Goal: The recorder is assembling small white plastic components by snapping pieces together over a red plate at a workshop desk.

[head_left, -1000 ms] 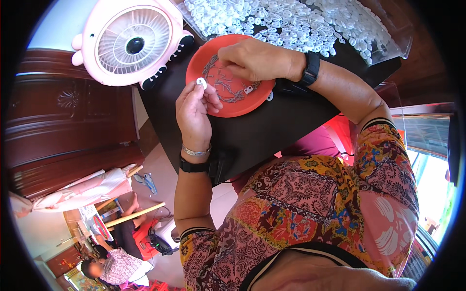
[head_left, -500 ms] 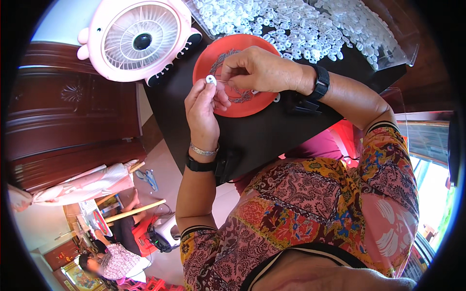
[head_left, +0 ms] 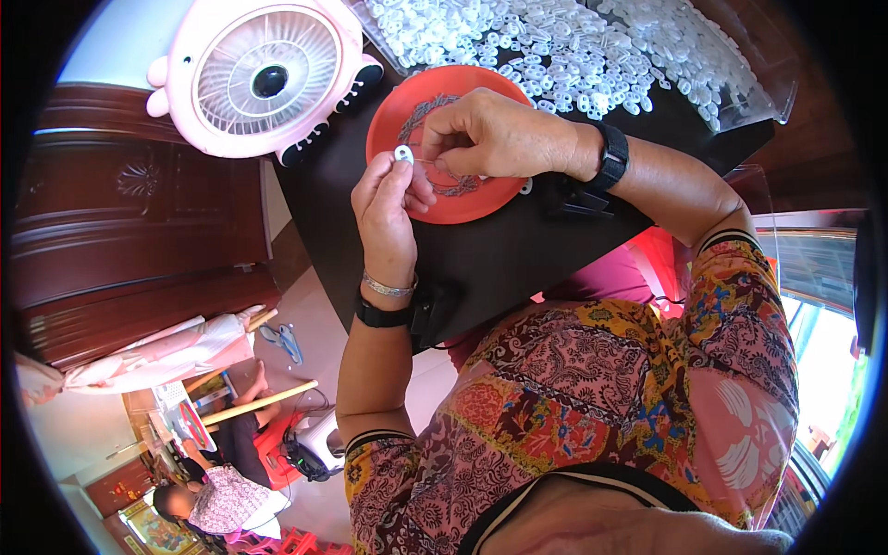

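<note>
A small white oval plastic piece with holes is pinched upright between the thumb and fingers of my left hand. Just to its right, the closed fingertips of my right hand grip a thin wire-like strand, which reaches toward the white piece. Whether the strand passes through a hole is too small to tell. Both hands hover over a round orange-red plate, where thin grey metal-looking pieces lie in a loose ring, partly hidden by my right hand.
Many similar white pieces are heaped at the table's far side, some in a clear tray. A pink animal-shaped fan stands far left. The dark table carries the plate. Lower left, another person sits apart.
My hands stay almost in place. The white piece has turned and shifted very slightly, still in my left fingers, with the strand in my right.
</note>
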The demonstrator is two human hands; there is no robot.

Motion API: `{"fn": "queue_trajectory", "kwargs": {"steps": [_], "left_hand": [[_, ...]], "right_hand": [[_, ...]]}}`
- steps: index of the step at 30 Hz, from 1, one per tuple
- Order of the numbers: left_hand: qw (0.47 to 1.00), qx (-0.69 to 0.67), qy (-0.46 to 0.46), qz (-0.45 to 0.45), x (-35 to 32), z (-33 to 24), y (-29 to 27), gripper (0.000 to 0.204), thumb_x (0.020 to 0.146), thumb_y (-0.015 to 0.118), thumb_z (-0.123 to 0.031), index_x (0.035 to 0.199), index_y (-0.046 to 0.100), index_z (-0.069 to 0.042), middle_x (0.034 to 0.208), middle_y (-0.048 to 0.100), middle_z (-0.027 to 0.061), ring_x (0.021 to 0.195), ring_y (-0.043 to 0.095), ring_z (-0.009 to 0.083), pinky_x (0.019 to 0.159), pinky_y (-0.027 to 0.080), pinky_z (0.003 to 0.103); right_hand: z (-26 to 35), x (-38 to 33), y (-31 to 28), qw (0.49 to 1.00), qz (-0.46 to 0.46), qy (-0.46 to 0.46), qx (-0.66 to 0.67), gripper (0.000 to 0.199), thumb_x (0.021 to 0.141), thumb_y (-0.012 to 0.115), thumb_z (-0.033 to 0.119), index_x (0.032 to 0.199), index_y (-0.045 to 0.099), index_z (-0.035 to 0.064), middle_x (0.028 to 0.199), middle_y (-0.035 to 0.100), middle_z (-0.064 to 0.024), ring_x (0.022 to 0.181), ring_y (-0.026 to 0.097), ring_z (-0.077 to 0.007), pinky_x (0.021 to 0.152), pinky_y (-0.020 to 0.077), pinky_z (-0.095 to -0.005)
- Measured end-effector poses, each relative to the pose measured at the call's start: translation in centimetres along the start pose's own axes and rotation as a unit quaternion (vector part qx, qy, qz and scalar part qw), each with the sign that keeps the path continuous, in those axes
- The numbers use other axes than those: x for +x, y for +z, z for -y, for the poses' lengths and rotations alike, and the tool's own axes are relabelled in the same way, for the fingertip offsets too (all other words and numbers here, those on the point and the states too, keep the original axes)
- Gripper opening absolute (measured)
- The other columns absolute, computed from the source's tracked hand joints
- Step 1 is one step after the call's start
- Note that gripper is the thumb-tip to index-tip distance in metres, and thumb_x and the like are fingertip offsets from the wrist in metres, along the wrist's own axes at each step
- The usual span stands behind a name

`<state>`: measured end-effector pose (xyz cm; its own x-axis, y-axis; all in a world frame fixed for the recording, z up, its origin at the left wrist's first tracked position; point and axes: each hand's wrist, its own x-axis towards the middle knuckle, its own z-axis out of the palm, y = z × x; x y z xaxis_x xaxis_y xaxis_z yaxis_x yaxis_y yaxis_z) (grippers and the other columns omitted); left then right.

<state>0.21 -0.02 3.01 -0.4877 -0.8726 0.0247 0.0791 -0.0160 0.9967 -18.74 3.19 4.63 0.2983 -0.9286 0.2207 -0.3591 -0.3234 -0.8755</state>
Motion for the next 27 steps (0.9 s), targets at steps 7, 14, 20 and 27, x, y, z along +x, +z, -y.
{"fn": "queue_trajectory", "kwargs": {"steps": [7, 14, 20, 27], "left_hand": [[0.999, 0.041, 0.007, 0.000, -0.2, 0.1, 0.2, 0.023, 0.091, 0.048, -0.018, 0.082, 0.059, 0.000, 0.065, 0.055, 0.0035, 0.055, 0.050, 0.0092, 0.050, 0.037, 0.020], [0.999, 0.043, -0.001, -0.025, -0.3, 0.2, 0.4, 0.022, 0.089, 0.048, -0.017, 0.081, 0.059, 0.001, 0.063, 0.056, 0.0042, 0.054, 0.050, 0.0094, 0.050, 0.037, 0.020], [0.998, 0.065, -0.007, 0.000, -0.2, -0.2, 0.2, 0.022, 0.088, 0.047, -0.017, 0.078, 0.058, -0.001, 0.062, 0.053, 0.0029, 0.052, 0.049, 0.0091, 0.049, 0.035, 0.021], [0.995, 0.095, -0.036, -0.005, -0.3, -0.7, 0.1, 0.022, 0.086, 0.046, -0.018, 0.072, 0.054, -0.003, 0.059, 0.049, 0.0019, 0.050, 0.047, 0.0098, 0.047, 0.033, 0.021]], "right_hand": [[-0.4, 0.1, 0.1, 0.995, 0.011, 0.047, 0.089, 0.015, 0.080, 0.061, 0.008, 0.091, 0.063, -0.0024, 0.069, 0.064, -0.0046, 0.058, 0.059, -0.0077, 0.050, 0.0467, -0.0218], [-0.1, 0.1, 0.2, 0.977, 0.012, 0.127, 0.171, 0.013, 0.082, 0.059, 0.008, 0.090, 0.063, -0.0015, 0.069, 0.062, -0.0018, 0.057, 0.056, -0.0053, 0.048, 0.0441, -0.0199], [-1.5, 0.2, 0.4, 0.998, -0.012, -0.019, 0.050, 0.013, 0.079, 0.062, 0.007, 0.091, 0.064, 0.0023, 0.072, 0.065, -0.0049, 0.063, 0.061, -0.0120, 0.056, 0.0484, -0.0259], [-0.6, 0.0, 0.0, 0.961, -0.071, -0.192, -0.185, 0.009, 0.077, 0.063, 0.004, 0.085, 0.062, 0.0086, 0.080, 0.060, -0.0077, 0.075, 0.062, -0.0288, 0.062, 0.0486, -0.0386]]}}
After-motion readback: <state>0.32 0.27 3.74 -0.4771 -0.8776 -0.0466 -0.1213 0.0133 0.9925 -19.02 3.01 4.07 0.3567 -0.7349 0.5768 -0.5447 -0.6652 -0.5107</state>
